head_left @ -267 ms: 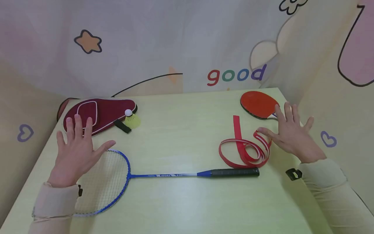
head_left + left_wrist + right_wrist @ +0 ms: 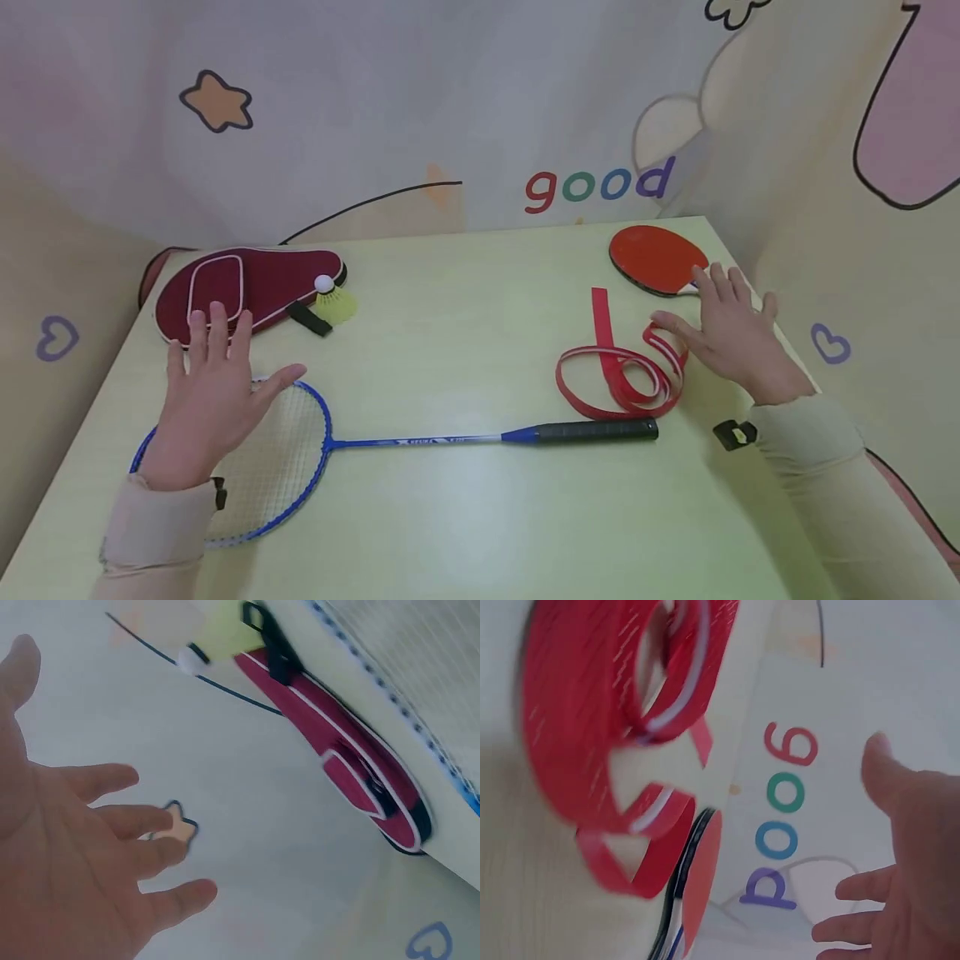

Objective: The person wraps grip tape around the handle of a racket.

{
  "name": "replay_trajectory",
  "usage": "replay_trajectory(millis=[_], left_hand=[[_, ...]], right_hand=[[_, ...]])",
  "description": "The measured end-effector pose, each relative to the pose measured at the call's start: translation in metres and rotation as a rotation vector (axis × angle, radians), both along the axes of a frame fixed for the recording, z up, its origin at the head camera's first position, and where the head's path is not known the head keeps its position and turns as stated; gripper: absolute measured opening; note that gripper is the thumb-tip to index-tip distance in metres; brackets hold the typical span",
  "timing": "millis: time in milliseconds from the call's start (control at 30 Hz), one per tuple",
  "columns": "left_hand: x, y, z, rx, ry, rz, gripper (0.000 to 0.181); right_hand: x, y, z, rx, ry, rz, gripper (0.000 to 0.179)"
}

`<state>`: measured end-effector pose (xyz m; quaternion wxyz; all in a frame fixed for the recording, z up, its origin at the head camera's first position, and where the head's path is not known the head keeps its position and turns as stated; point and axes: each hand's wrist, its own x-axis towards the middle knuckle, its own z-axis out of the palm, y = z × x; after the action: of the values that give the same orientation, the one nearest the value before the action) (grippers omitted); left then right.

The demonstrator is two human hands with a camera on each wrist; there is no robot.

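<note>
My left hand (image 2: 212, 400) hovers with spread fingers over the head of a blue badminton racket (image 2: 324, 450), hiding part of its frame and strings. Just beyond its fingertips lies a maroon racket-shaped case (image 2: 285, 275) with white piping. A shuttlecock (image 2: 335, 302) with a yellow skirt is beside a black strap (image 2: 309, 319) at the case's edge. My right hand (image 2: 738, 337), fingers also spread and holding nothing, is above the right side, near a loosely coiled red ribbon (image 2: 602, 317). Its fingertips cover the handle of a red table tennis bat (image 2: 652, 254).
The pale table (image 2: 450, 342) backs onto a printed cloth (image 2: 450, 100) with a star and the word "good". The racket's black grip (image 2: 600, 432) points right, just in front of the ribbon. Cloth also hangs along both sides.
The view has shifted slightly, so the table items appear a little up and left. My left hand has moved slightly right and nearer; the right hand has moved slightly left. Both remain spread.
</note>
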<state>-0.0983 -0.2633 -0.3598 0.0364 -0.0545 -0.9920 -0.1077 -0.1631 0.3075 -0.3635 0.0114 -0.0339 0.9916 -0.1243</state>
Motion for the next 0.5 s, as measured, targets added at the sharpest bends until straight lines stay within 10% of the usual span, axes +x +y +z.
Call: replay_trajectory(millis=[300,500], left_hand=[[0.026,0.08,0.011,0.049,0.027,-0.182,0.075],[0.036,0.154,-0.008,0.047,-0.018,-0.283,0.064]], right_hand=[[-0.035,-0.045,-0.01,-0.164,-0.133,0.078,0.065],[-0.056,-0.065,-0.04,-0.084,-0.321,0.041,0.051]])
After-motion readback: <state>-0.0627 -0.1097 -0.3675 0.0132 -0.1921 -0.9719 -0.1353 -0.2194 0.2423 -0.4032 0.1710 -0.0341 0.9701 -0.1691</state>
